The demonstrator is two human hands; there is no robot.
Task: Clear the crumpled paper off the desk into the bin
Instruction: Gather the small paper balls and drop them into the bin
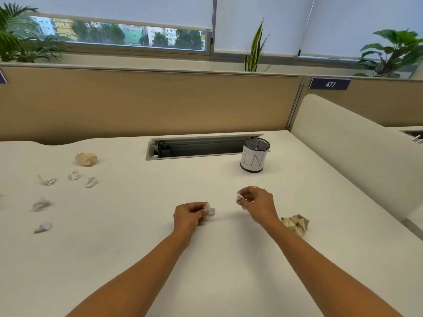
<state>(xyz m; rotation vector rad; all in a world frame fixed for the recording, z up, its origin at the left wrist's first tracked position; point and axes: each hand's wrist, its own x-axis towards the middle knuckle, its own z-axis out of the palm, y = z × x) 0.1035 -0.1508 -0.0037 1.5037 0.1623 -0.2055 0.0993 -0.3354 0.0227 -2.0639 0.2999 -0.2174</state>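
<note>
My left hand rests on the white desk, fingers closed on a small white paper ball. My right hand, a gold ring on one finger, pinches another small white paper scrap just above the desk. The bin, a black mesh cup with a white label, stands behind my right hand. A tan crumpled ball lies right of my right wrist. Another tan ball and several small white scraps lie on the desk's left side.
An open cable tray is sunk into the desk beside the bin. A tan partition runs along the back, and a cream divider closes the right side. Plants stand behind the partition.
</note>
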